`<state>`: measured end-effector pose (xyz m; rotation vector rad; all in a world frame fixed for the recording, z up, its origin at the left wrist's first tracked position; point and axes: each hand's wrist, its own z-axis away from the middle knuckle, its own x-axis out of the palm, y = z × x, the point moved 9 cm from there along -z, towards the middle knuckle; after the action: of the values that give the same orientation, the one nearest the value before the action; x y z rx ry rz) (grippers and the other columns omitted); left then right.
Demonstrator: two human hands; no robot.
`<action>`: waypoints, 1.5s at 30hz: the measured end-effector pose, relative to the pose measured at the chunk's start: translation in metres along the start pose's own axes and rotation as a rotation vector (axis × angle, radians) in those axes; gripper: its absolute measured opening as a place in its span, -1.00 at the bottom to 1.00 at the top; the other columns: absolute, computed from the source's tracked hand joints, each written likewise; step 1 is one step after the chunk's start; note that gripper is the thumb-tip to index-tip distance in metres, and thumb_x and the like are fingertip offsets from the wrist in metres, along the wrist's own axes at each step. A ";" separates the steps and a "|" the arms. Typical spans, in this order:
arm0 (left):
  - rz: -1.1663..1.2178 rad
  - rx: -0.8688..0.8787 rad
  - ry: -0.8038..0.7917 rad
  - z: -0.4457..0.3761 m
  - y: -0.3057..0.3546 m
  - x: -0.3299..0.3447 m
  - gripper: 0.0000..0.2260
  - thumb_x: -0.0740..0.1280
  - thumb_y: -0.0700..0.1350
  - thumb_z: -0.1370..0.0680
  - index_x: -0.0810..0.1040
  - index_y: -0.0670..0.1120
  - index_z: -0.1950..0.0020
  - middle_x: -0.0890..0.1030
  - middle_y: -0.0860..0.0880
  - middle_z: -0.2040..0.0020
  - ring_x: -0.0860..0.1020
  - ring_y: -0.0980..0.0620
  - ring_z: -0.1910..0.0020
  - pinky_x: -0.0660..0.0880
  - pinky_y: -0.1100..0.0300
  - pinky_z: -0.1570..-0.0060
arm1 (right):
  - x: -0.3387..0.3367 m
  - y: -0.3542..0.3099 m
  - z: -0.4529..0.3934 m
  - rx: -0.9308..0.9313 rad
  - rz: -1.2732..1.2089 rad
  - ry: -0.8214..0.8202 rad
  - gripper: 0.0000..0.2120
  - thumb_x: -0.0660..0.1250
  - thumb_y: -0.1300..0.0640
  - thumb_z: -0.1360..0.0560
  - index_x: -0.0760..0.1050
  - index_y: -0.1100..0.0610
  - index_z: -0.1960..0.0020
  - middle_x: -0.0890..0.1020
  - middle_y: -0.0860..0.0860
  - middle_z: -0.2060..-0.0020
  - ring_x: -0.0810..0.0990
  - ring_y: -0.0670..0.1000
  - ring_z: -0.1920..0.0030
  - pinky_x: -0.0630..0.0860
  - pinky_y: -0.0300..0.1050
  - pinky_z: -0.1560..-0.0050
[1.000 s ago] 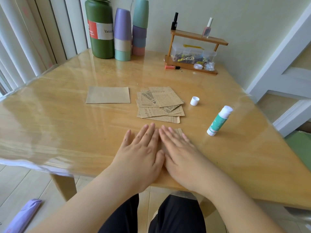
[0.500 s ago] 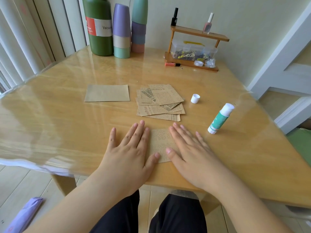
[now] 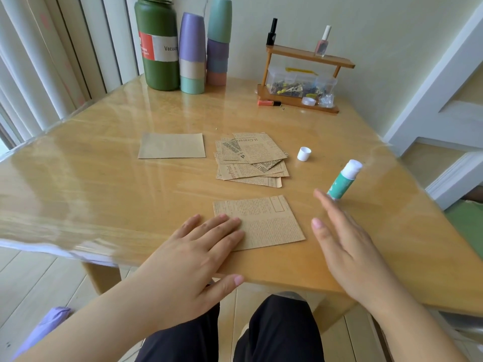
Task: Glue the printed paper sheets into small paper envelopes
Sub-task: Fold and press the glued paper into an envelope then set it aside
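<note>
I judged one sheet (image 3: 264,220) folded, flattened under my left hand (image 3: 198,254), fingers (image 3: 224,226) spread; the glue stick (image 3: 343,182) lay uncapped, a pile (image 3: 252,159) left.

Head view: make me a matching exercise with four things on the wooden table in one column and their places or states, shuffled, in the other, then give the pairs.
Things:
1. teal glue stick
2. small white plastic cap
3. plain brown paper rectangle
4. single printed brown paper sheet

Places or states:
A. left of the printed stack, lying flat
B. under the left hand's fingers
C. uncapped, just beyond the right hand
D. alone between the stack and the glue

Pairs: 1-C, 2-D, 3-A, 4-B
</note>
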<state>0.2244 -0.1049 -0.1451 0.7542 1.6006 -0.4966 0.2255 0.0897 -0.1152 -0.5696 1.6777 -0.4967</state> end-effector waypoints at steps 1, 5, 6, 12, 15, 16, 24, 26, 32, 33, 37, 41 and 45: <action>0.009 -0.007 -0.008 0.000 0.000 0.000 -0.42 -0.06 0.27 -0.60 0.41 -0.07 -0.39 0.41 0.01 -0.40 0.32 0.02 -0.41 0.15 0.01 -0.33 | 0.001 0.000 0.000 0.010 0.012 -0.015 -0.47 0.02 -0.24 -0.56 0.10 -0.16 -0.49 0.15 -0.39 -0.37 0.03 -0.44 -0.37 -0.02 -0.54 -0.29; 0.079 -0.060 -0.005 -0.007 -0.006 -0.006 -0.41 -0.13 0.29 -0.59 0.34 -0.01 -0.43 0.36 0.07 -0.42 0.25 0.07 -0.44 0.12 -0.02 -0.43 | 0.008 0.000 -0.006 0.049 0.026 -0.061 -0.51 0.17 -0.05 -0.57 0.17 -0.16 -0.47 0.29 -0.30 -0.29 0.21 -0.32 -0.33 0.15 -0.41 -0.29; 0.099 -0.087 0.009 -0.011 -0.010 -0.009 -0.39 -0.15 0.30 -0.58 0.30 0.00 -0.45 0.33 0.07 -0.44 0.21 0.08 -0.46 0.05 0.01 -0.43 | 0.009 0.000 -0.010 0.066 -0.012 -0.065 -0.50 0.19 -0.02 -0.57 0.17 -0.16 -0.47 0.32 -0.27 -0.31 0.26 -0.26 -0.35 0.20 -0.32 -0.33; 0.125 -0.217 -0.038 -0.031 -0.026 -0.014 -0.12 -0.19 0.47 -0.28 -0.01 0.06 -0.52 0.07 0.10 -0.51 0.01 0.11 -0.49 -0.20 0.20 -0.42 | 0.013 0.001 -0.045 0.245 -0.323 -0.049 -0.53 0.18 0.19 -0.57 0.24 -0.07 -0.44 0.38 -0.13 -0.36 0.42 -0.17 -0.27 0.34 -0.18 -0.29; 0.142 -0.190 -0.076 -0.035 -0.024 -0.009 -0.11 -0.15 0.49 -0.25 -0.03 0.10 -0.51 0.09 0.15 -0.48 0.02 0.15 -0.46 -0.15 0.20 -0.43 | 0.018 0.002 -0.056 0.302 -0.376 -0.071 -0.54 0.15 0.22 -0.57 0.28 -0.04 -0.43 0.40 -0.11 -0.35 0.45 -0.12 -0.26 0.38 -0.04 -0.34; 0.164 -0.191 -0.071 -0.036 -0.024 -0.009 -0.11 -0.13 0.49 -0.25 -0.01 0.10 -0.51 0.12 0.16 -0.47 0.04 0.16 -0.45 -0.12 0.21 -0.43 | 0.019 0.002 -0.059 0.327 -0.414 -0.075 -0.55 0.15 0.24 -0.57 0.29 -0.02 -0.42 0.42 -0.09 -0.33 0.48 -0.10 -0.22 0.40 -0.02 -0.33; 0.221 -0.211 -0.066 -0.041 -0.031 -0.008 -0.11 -0.09 0.48 -0.21 -0.01 0.15 -0.49 0.13 0.20 -0.43 0.03 0.18 -0.41 -0.06 0.20 -0.42 | 0.026 0.001 -0.064 0.487 -0.782 -0.077 -0.67 0.21 0.30 -0.57 0.38 0.17 -0.32 0.57 0.12 -0.13 0.59 0.00 0.03 0.55 -0.19 0.05; 0.226 -0.208 -0.061 -0.042 -0.031 -0.007 -0.11 -0.08 0.48 -0.20 -0.03 0.16 -0.49 0.12 0.21 -0.43 0.01 0.20 -0.39 -0.08 0.24 -0.39 | 0.029 0.002 -0.065 0.475 -0.790 -0.131 -0.64 0.30 0.29 -0.52 0.40 0.15 -0.30 0.63 0.16 -0.07 0.58 0.01 0.06 0.52 -0.13 -0.01; 0.436 -0.280 0.073 -0.038 -0.043 -0.027 -0.14 0.23 0.43 -0.29 0.01 0.15 -0.49 0.27 0.21 -0.33 0.17 0.23 -0.34 0.09 0.19 -0.38 | 0.023 -0.012 -0.060 0.198 -0.570 -0.177 -0.64 0.42 0.40 -0.39 0.55 0.06 -0.09 0.68 -0.01 0.25 0.62 -0.06 0.17 0.53 -0.21 -0.02; 0.516 -0.318 0.185 -0.037 -0.051 -0.038 -0.26 0.36 0.29 -0.36 0.13 0.16 -0.45 0.35 0.22 -0.25 0.27 0.27 -0.25 0.20 0.24 -0.31 | 0.012 -0.020 -0.061 0.113 -0.602 -0.100 -0.69 0.40 0.42 -0.39 0.57 0.08 0.00 0.67 -0.06 0.30 0.60 -0.09 0.22 0.54 -0.25 0.05; 0.612 -0.283 0.690 -0.020 -0.069 -0.095 -0.86 0.41 -0.21 -0.47 0.57 0.02 0.05 0.59 0.18 0.15 0.50 0.33 0.09 0.35 0.50 0.03 | -0.030 -0.037 -0.055 -0.176 -0.491 0.144 -0.70 0.42 0.38 -0.40 0.59 -0.04 0.21 0.69 -0.11 0.22 0.61 0.00 0.06 0.48 -0.09 -0.13; 0.371 0.011 0.620 -0.024 -0.042 -0.094 -0.86 0.28 -0.19 -0.47 0.64 -0.13 0.14 0.62 0.07 0.08 0.56 0.18 0.07 0.48 0.30 0.03 | -0.021 -0.032 -0.041 -0.269 -0.128 0.118 -0.59 0.30 0.54 -0.34 0.59 0.02 0.20 0.66 -0.20 0.07 0.54 -0.23 -0.15 0.34 -0.37 -0.24; 0.185 0.072 0.355 -0.026 -0.038 -0.041 -0.72 0.15 -0.17 -0.43 0.67 -0.09 0.14 0.66 0.03 0.02 0.58 0.07 0.03 0.53 0.05 -0.02 | 0.013 -0.012 -0.028 -0.279 0.124 -0.087 -0.42 0.14 0.59 -0.30 0.64 0.02 0.04 0.54 -0.35 -0.05 0.47 -0.27 -0.20 0.21 -0.55 -0.23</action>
<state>0.1817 -0.1212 -0.1041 1.0802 1.8236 -0.2977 0.1973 0.0726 -0.1125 -0.6745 1.6984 -0.1459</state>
